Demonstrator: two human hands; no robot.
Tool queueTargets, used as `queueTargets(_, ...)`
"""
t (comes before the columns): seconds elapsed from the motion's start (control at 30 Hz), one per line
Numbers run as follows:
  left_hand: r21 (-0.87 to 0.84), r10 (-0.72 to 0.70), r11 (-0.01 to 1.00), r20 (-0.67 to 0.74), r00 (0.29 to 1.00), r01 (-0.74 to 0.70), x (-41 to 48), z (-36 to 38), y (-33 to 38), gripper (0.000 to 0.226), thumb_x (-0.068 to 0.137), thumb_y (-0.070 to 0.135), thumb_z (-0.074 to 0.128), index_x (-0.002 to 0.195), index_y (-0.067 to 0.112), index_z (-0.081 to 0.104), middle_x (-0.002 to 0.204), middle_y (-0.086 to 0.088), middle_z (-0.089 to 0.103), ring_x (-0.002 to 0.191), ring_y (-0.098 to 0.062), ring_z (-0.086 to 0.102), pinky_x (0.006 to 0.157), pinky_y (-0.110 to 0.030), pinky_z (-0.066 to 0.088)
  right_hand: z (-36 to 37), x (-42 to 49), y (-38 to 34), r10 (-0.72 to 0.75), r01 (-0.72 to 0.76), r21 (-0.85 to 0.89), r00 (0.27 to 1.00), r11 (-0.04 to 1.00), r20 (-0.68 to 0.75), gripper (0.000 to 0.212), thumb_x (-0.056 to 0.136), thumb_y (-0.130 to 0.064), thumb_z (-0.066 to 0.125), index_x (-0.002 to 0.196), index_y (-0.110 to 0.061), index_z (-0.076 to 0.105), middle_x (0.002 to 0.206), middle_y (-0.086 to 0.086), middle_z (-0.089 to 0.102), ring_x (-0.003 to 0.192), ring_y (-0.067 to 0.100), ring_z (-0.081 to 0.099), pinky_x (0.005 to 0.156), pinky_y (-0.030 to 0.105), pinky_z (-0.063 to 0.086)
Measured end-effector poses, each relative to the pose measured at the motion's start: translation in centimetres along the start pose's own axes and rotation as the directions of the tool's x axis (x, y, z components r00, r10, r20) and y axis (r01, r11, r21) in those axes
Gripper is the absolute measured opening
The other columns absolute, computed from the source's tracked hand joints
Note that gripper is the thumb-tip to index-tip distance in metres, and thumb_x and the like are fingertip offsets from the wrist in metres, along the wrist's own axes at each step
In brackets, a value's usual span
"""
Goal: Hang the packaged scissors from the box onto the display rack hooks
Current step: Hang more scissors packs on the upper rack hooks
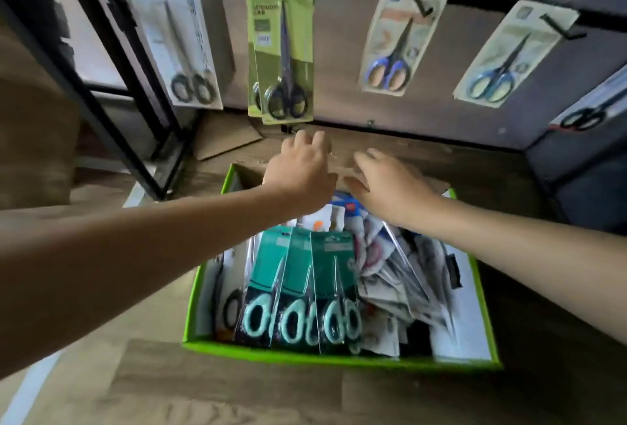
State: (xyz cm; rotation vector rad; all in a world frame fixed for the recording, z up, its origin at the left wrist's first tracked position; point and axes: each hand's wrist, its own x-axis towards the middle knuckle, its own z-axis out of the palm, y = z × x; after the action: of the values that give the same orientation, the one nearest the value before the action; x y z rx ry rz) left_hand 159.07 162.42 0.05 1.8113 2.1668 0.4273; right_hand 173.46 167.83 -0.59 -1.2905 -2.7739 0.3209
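Observation:
A green box point(334, 360) on the wooden floor holds several packaged scissors, with three teal-handled packs point(298, 292) side by side at its front. On the rack above hang a green pack of black scissors point(280, 41), a white pack point(176, 41) to its left and two blue-handled packs point(397, 41) point(509, 58) to its right. My left hand point(300, 170) hovers over the far end of the box, just below the green pack, fingers loosely curled and holding nothing. My right hand point(386, 183) is beside it, fingers spread, empty.
A black metal rack frame point(112, 61) stands at the left. Black hooks point(422, 9) stick out through the hanging packs. Another pack with black scissors point(590, 112) shows at the right edge. A flat piece of cardboard point(224, 136) lies on the floor behind the box.

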Motion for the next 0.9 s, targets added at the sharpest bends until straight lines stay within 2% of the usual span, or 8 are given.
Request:
queueTargets(0.13, -0.01, -0.081, 0.997, 0.105, 0.991, 0.082, -1.9, 2.6, -0.2, 0.039, 0.091, 0.024, 0.057, 0.126, 0.014, 0.043, 0.133, -0.012, 0.043, 0.123, -0.031, 0.04, 0.098, -0.038, 0.037, 2.9, -1.5, 1.5, -0.122, 0.106, 0.12, 0.983, 0.987, 0.135, 0.027, 0.094, -0.033, 0.056, 0.109, -0.011, 0.057, 0.109, 0.008, 0.057, 0.102, 0.029, 0.056, 0.086, 0.045, 0.046)
queueTargets(0.23, 0.047, -0.107, 0.994, 0.175, 0.979, 0.1, -3.3, 3.6, -0.8, 0.036, 0.09, 0.024, 0.057, 0.123, 0.013, 0.046, 0.128, -0.011, 0.048, 0.121, -0.031, 0.043, 0.094, -0.035, 0.037, 4.5, -2.3, 1.5, -0.227, 0.175, 0.198, 0.932, 0.964, 0.281, 0.04, 0.092, -0.045, 0.058, 0.125, -0.022, 0.056, 0.124, -0.001, 0.053, 0.119, 0.021, 0.049, 0.099, 0.041, 0.041)
queueTargets(0.33, 0.045, -0.113, 0.993, 0.243, 0.963, 0.105, -4.0, 4.1, -1.2, 0.035, 0.088, 0.023, 0.059, 0.12, 0.013, 0.049, 0.122, -0.008, 0.053, 0.114, -0.028, 0.048, 0.089, -0.034, 0.04, 5.4, -3.2, 1.5, -0.217, 0.155, 0.187, 0.899, 0.97, 0.38, 0.06, 0.088, -0.049, 0.062, 0.141, -0.027, 0.043, 0.144, -0.007, 0.04, 0.135, 0.021, 0.034, 0.109, 0.039, 0.031)
queueTargets(0.43, 0.034, -0.114, 0.993, 0.318, 0.941, 0.109, -4.2, 4.6, -0.9, 0.04, 0.088, 0.026, 0.062, 0.125, 0.014, 0.05, 0.123, -0.006, 0.054, 0.111, -0.026, 0.051, 0.088, -0.033, 0.045, 6.6, -3.7, 1.9, -0.177, 0.11, 0.206, 0.922, 0.972, 0.343, 0.066, 0.086, -0.039, 0.069, 0.144, -0.024, 0.041, 0.142, -0.003, 0.037, 0.133, 0.022, 0.033, 0.109, 0.038, 0.032)
queueTargets(0.57, 0.056, -0.094, 0.995, 0.331, 0.939, 0.08, -3.8, 5.3, -0.4, 0.047, 0.085, 0.025, 0.067, 0.126, 0.013, 0.05, 0.122, -0.007, 0.051, 0.108, -0.025, 0.053, 0.091, -0.036, 0.047, 8.1, -3.5, 2.5, -0.101, 0.035, 0.226, 0.953, 0.973, 0.287, 0.049, 0.081, -0.033, 0.076, 0.123, -0.023, 0.054, 0.121, 0.0, 0.043, 0.121, 0.02, 0.039, 0.1, 0.038, 0.039)
queueTargets(0.67, 0.025, -0.075, 0.997, 0.315, 0.946, 0.071, -3.5, 5.6, -0.3, 0.043, 0.084, 0.019, 0.067, 0.124, 0.015, 0.054, 0.12, -0.007, 0.048, 0.106, -0.026, 0.054, 0.09, -0.034, 0.047, 7.7, -2.8, 2.7, -0.087, 0.019, 0.305, 0.973, 0.952, 0.212, 0.027, 0.081, -0.022, 0.076, 0.095, -0.023, 0.053, 0.1, -0.003, 0.052, 0.101, 0.02, 0.052, 0.082, 0.032, 0.042)
queueTargets(0.83, -0.12, -0.071, 0.988, 0.235, 0.969, 0.101, -2.4, 4.5, 0.0, 0.006, 0.085, 0.018, 0.068, 0.09, 0.02, 0.067, 0.095, -0.004, 0.061, 0.083, -0.021, 0.059, 0.067, -0.027, 0.044, 5.6, -2.1, 3.4, -0.063, -0.061, 0.501, 0.972, 0.863, 0.226, 0.014, 0.086, -0.014, 0.07, 0.093, -0.022, 0.06, 0.087, -0.004, 0.062, 0.088, 0.02, 0.061, 0.08, 0.036, 0.05)
queueTargets(0.9, -0.276, -0.13, 0.94, 0.252, 0.959, 0.2, -1.6, 3.9, 0.0, 0.008, 0.085, 0.017, 0.069, 0.079, 0.018, 0.064, 0.084, -0.004, 0.064, 0.07, -0.016, 0.056, 0.06, -0.026, 0.046, 4.6, -1.7, 3.4, -0.047, -0.061, 0.579, 0.985, 0.813, 0.169, 0.02, 0.088, -0.012, 0.068, 0.086, -0.03, 0.061, 0.088, -0.006, 0.063, 0.088, 0.019, 0.062, 0.08, 0.034, 0.049)
